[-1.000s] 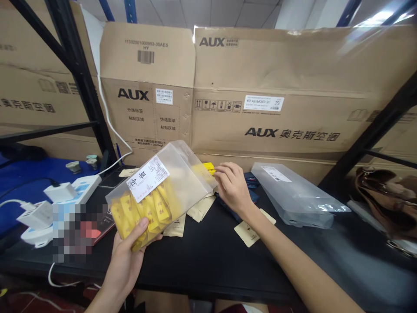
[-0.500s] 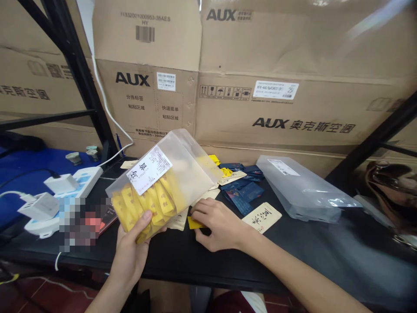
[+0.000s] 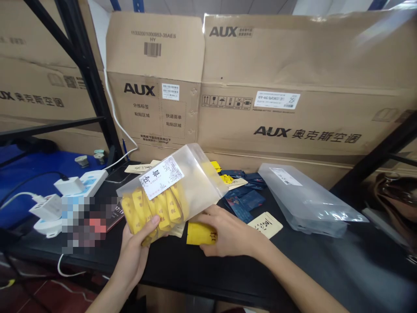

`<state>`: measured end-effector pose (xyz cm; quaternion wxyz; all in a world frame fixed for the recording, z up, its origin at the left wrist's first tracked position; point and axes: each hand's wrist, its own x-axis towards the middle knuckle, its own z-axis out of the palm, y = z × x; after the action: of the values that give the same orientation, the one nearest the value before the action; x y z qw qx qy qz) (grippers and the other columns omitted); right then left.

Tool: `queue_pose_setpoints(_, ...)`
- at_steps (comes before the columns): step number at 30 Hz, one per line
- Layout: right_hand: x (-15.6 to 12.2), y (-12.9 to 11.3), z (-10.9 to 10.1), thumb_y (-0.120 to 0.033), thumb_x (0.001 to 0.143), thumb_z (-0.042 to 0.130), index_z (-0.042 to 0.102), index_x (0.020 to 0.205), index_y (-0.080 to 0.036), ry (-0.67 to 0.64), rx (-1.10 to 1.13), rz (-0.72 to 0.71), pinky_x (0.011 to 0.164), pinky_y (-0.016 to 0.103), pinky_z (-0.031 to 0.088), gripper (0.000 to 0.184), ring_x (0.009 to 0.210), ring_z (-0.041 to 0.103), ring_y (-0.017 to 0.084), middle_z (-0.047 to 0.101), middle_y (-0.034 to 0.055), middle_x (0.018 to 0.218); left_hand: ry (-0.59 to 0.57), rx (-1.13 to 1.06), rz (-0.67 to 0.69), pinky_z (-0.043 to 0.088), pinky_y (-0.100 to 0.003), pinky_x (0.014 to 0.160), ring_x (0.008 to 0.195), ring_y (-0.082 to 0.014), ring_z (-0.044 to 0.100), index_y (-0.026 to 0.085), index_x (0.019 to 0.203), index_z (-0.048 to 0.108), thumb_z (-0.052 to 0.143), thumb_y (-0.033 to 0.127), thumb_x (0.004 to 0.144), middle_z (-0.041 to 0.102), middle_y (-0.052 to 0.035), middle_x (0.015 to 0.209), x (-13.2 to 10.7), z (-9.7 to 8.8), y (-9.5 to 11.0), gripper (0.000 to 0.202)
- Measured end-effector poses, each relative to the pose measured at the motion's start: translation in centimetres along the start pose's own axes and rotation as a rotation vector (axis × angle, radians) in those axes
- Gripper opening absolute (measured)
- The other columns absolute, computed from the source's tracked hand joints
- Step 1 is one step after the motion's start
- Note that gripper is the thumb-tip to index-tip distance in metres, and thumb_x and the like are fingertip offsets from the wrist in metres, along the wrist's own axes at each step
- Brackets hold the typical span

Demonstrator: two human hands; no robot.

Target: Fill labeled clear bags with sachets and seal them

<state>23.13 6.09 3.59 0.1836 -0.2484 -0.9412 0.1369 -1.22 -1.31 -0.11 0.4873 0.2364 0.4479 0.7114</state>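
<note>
My left hand (image 3: 137, 248) grips the lower end of a frosted plastic pouch (image 3: 192, 182) with a white label, tilted up over the black table (image 3: 208, 269). Several yellow sachets (image 3: 153, 208) fill its bottom. My right hand (image 3: 228, 232) is closed on one yellow sachet (image 3: 200, 234), held just below the pouch's open end. More yellow sachets (image 3: 221, 171), dark blue sachets (image 3: 243, 200) and beige sachets (image 3: 265, 224) lie scattered on the table behind and right of my hands.
A second frosted pouch (image 3: 309, 200) lies flat to the right. Large AUX cardboard boxes (image 3: 260, 87) stand along the back. A white power strip (image 3: 78, 187) with chargers sits at the left by black shelf posts (image 3: 87, 82). A brown bag (image 3: 394, 195) rests far right.
My right hand went from the sachets at the back to the table, picked up a yellow sachet, and now holds it lifted under the pouch. The left hand kept the pouch.
</note>
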Motion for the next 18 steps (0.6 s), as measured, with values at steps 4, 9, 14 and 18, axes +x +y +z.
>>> queue_pose_setpoints(4,-0.1,1.5,-1.5,-0.022,0.072,0.083,0.081,0.107,-0.022,0.198,0.21,0.147,0.086,0.039,0.06,0.036,0.092,0.07,0.025,0.077,0.0052,0.105,-0.005,-0.025,0.022,0.07,-0.034,0.067,0.103,-0.0345,0.08,0.022,0.14,0.07,0.102,0.037,0.064,0.08,-0.0111,0.124,-0.1,0.1,0.1,0.084)
queue_pose_setpoints(9,-0.1,3.8,-3.4,-0.017,0.069,0.081,0.075,0.123,-0.025,0.472,0.596,0.175,0.069,0.032,0.061,0.055,0.097,0.071,0.024,0.073,0.0068,0.12,-0.031,-0.026,0.016,0.071,-0.037,0.07,0.104,-0.0348,0.08,0.02,0.137,0.072,0.102,0.036,0.066,0.08,-0.0111,0.121,-0.1,-0.5,0.1,0.079)
queue_pose_setpoints(14,-0.6,4.7,-5.4,-0.025,0.068,0.089,0.069,0.126,-0.034,0.878,0.816,0.111,0.097,0.047,0.065,0.062,0.12,0.074,0.032,0.073,0.0036,0.122,-0.093,0.024,0.021,0.07,-0.036,0.071,0.104,-0.0351,0.08,0.019,0.139,0.07,0.102,0.038,0.067,0.08,-0.0122,0.122,-0.5,-0.4,0.2,0.081)
queue_pose_setpoints(18,-1.2,3.6,-6.9,-0.027,0.068,0.09,0.068,0.125,-0.039,0.962,0.959,0.105,0.112,0.049,0.059,0.063,0.136,0.068,0.034,0.073,0.0014,0.13,-0.122,0.048,0.013,0.069,-0.039,0.087,0.111,-0.0353,0.079,0.018,0.139,0.07,0.103,0.037,0.063,0.081,-0.0127,0.124,-0.9,-0.2,0.3,0.085)
